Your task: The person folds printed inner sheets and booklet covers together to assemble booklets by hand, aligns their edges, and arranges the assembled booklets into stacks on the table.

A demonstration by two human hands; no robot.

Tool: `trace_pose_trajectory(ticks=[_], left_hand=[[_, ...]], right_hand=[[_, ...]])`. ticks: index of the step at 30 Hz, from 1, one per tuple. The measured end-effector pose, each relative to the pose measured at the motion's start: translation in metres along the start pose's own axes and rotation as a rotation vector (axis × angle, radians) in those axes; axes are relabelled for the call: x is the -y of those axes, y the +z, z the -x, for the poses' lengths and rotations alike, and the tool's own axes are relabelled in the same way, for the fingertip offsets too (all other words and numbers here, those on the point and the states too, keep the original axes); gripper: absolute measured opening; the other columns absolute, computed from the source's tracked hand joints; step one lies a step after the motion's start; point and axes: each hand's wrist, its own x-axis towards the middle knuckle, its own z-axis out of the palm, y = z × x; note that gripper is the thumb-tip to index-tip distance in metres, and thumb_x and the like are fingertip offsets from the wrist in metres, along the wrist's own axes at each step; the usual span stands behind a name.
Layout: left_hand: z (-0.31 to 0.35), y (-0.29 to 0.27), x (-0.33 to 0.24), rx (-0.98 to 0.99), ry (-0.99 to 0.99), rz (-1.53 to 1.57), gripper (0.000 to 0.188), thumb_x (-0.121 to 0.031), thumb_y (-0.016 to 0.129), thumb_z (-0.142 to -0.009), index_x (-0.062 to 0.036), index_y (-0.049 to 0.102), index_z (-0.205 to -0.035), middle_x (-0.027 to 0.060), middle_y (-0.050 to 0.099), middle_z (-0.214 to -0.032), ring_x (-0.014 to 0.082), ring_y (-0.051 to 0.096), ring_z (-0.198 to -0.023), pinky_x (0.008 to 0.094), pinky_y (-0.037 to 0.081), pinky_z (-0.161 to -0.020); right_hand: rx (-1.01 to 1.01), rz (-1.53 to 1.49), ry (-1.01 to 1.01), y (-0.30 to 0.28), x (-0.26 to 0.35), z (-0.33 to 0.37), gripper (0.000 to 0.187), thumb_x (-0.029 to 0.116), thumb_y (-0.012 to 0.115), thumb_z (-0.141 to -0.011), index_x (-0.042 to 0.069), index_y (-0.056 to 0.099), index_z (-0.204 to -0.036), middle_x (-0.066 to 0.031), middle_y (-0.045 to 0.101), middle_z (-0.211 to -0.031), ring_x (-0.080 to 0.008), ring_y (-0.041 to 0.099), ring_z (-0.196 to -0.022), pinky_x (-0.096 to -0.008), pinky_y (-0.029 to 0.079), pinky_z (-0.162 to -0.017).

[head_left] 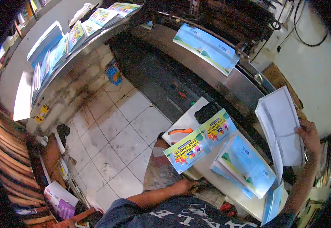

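My right hand is closed on the edge of an open booklet with white inner pages, raised at the right. My left hand is curled low near my lap; what lies inside its fingers, if anything, is hidden. Just beyond it, an open booklet with a yellow cover lies on a white board. Several blue booklets are piled beside it, between my two hands. An orange-handled tool and a black object sit at the board's far end.
A spread blue booklet rests on the dark machine's metal ledge ahead. Stacked booklets line a shelf at the far left. Tiled floor lies below. A cable hangs at the upper right.
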Motion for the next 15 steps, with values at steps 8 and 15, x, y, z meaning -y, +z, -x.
trace_pose_trajectory(ticks=[8,15], left_hand=[[0.0,0.008,0.003,0.062,0.029,0.03,0.043,-0.035,0.057,-0.087,-0.0119,0.054,-0.123,0.0216,0.063,-0.097,0.0394,0.063,-0.083,0.05,0.051,-0.076],[0.001,-0.12,-0.161,-0.142,0.233,0.325,0.049,-0.032,0.064,-0.087,-0.0039,0.051,-0.125,0.0155,0.062,-0.112,0.0302,0.061,-0.102,0.0429,0.049,-0.087]], right_hand=[[-0.077,-0.1,-0.115,-0.001,0.011,0.014,0.029,0.01,0.067,-0.081,-0.004,0.058,-0.106,-0.0106,0.06,-0.11,-0.0197,0.054,-0.103,-0.0323,0.04,-0.094],[0.083,-0.04,-0.081,0.03,0.089,0.084,0.027,0.022,0.07,-0.075,0.001,0.066,-0.092,-0.011,0.065,-0.077,-0.0243,0.064,-0.074,-0.0364,0.051,-0.072]])
